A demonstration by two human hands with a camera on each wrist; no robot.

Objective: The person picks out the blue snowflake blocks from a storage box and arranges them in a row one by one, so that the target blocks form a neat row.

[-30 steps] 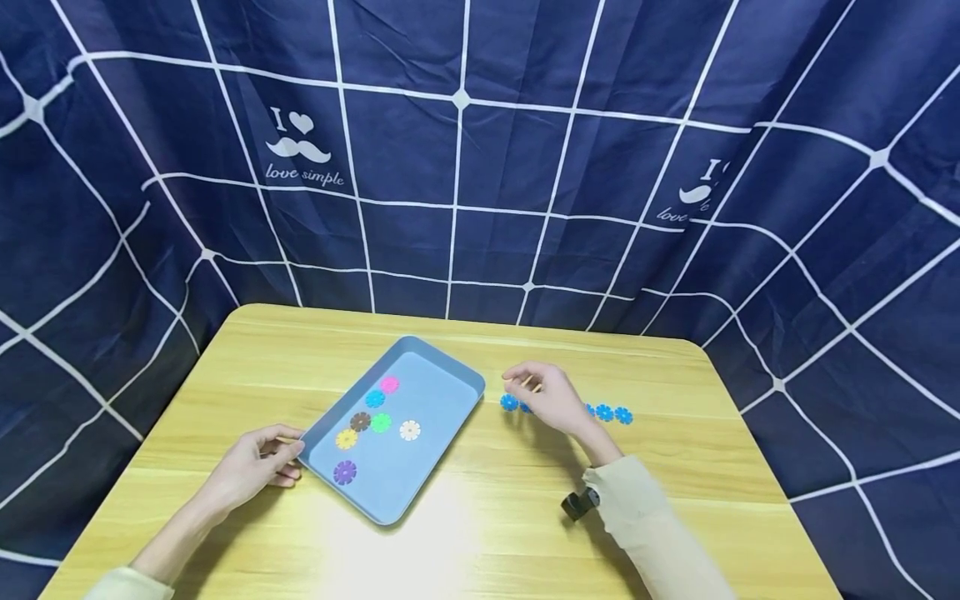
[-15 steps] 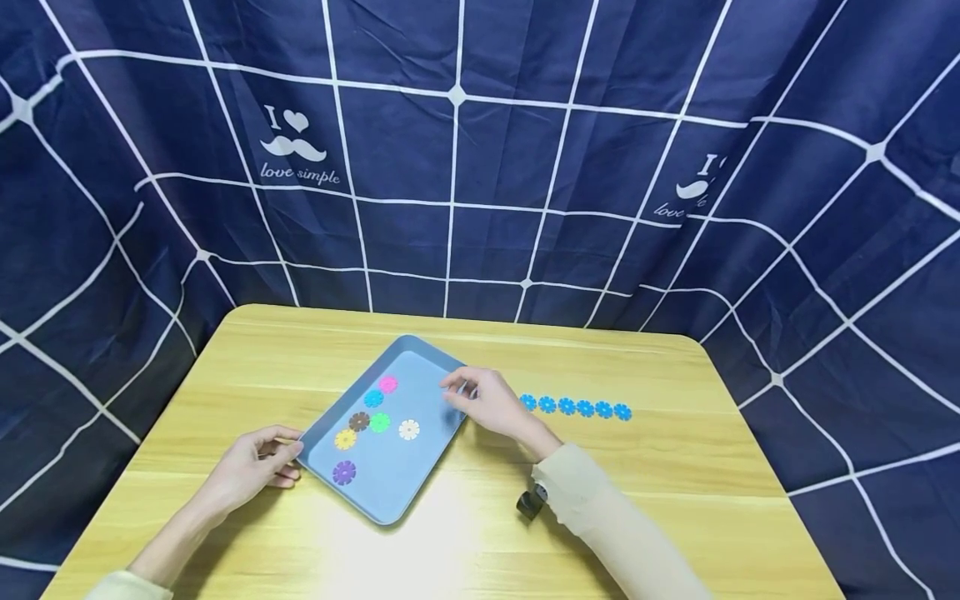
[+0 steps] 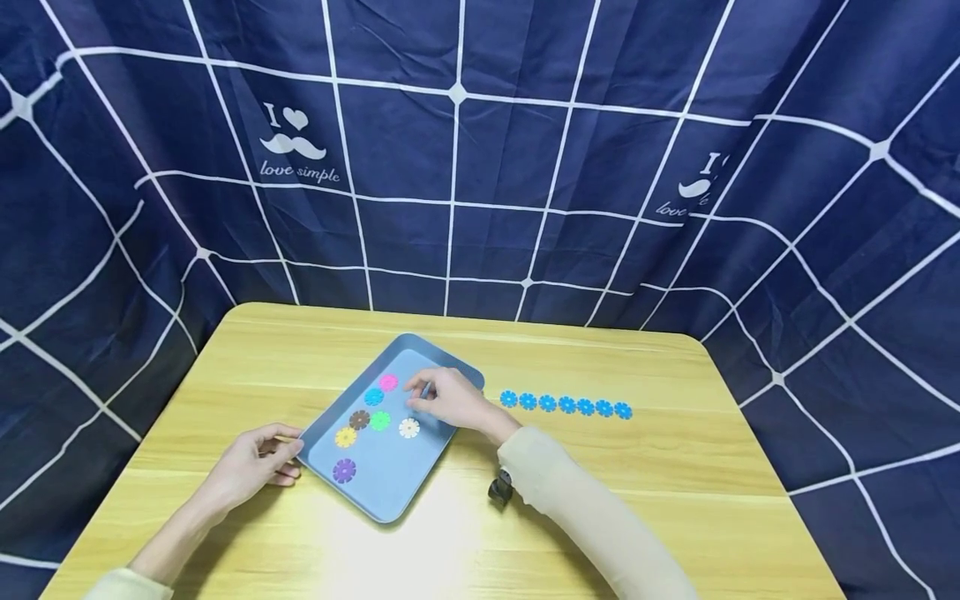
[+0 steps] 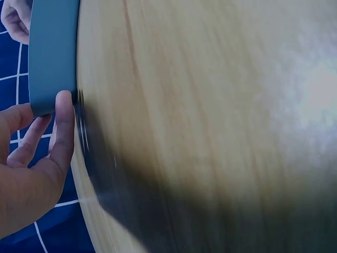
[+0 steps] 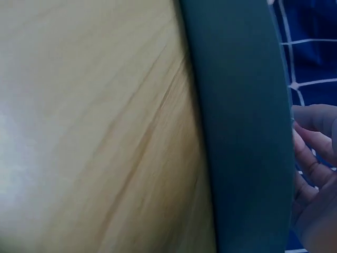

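Note:
A blue-grey tray [image 3: 386, 500] lies slanted on the table, my left hand [image 3: 251, 467] pinching its near left corner between thumb and fingers. My right hand [image 3: 450, 397] hovers over the tray's right part, fingers loosely bent with nothing seen between them. Flower-shaped plastic discs lie in the tray: pink [image 3: 388, 382], light blue [image 3: 374, 397], brown [image 3: 359, 420], green [image 3: 380, 421], yellow [image 3: 346, 437], purple [image 3: 344, 471] and a cream disc [image 3: 408, 428] nearest the right hand. In the right wrist view the tray wall [image 5: 242, 126] hides part of the right hand's fingers.
Several blue discs [image 3: 566, 405] form a straight row on the wooden table [image 3: 637, 500], to the tray's right. A dark blue curtain [image 3: 495, 150] with white grid lines surrounds the table's back and sides. A black wrist camera [image 3: 500, 489] sits under the right sleeve.
The right hand has moved left from the blue row to above the tray, uncovering the whole row. My left hand stays at the tray corner.

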